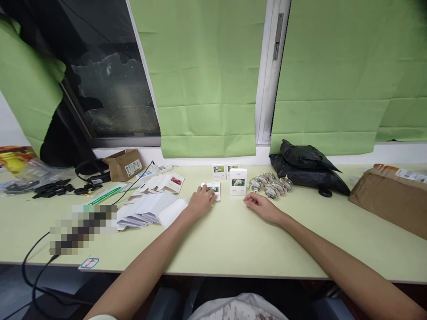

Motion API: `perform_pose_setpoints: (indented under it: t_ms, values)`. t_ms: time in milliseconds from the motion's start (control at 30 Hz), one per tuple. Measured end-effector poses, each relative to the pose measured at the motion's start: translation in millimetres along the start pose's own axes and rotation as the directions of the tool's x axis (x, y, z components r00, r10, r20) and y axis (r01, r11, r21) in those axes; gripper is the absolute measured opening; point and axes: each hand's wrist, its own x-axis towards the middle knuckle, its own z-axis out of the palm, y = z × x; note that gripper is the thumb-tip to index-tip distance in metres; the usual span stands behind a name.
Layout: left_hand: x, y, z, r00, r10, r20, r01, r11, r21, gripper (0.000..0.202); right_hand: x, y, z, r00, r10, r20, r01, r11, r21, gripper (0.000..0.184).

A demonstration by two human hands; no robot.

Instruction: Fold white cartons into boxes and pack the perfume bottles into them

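Note:
My left hand (200, 202) is closed over the left side of a white carton (216, 190) with a flower picture, which lies on the table. Its fingers hide part of that carton. My right hand (262, 207) rests on the tabletop with its fingers loosely curled together, and nothing shows in them. Between and just beyond the hands stands an upright white carton (238, 183) with a white-flower picture. Close beyond my right hand lie several small glass bottles (271, 186) with gold-coloured tops.
Two white cartons (219, 171) stand at the back. Flattened white boxes (147, 209) fan out on the left, near an open brown box (124, 165) and cables. Black plastic bags (307, 171) and a large cardboard box (390, 200) lie on the right.

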Motion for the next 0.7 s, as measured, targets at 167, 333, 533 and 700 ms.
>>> perform_pose_setpoints:
  t_ms: [167,333,533,700]
  values:
    - [3,-18,2.3,0.996,-0.087,0.018,0.087,0.996,0.029,0.041,1,1,1,1.0,-0.001,0.008,0.001,1.0,0.001,0.033]
    - [5,-31,2.2,0.981,-0.187,0.051,0.184,0.981,0.065,0.051,1,1,2,1.0,-0.007,0.007,0.007,1.0,0.001,0.031]
    - [8,-47,-2.4,0.963,-0.261,0.062,0.252,0.96,0.122,0.056,1,3,2,1.0,0.0,0.013,0.0,1.0,-0.003,0.03]
    - [12,-53,-12.2,0.955,-0.297,0.023,0.292,0.948,0.13,0.052,1,2,2,1.0,-0.008,0.013,0.008,1.0,-0.004,0.03]
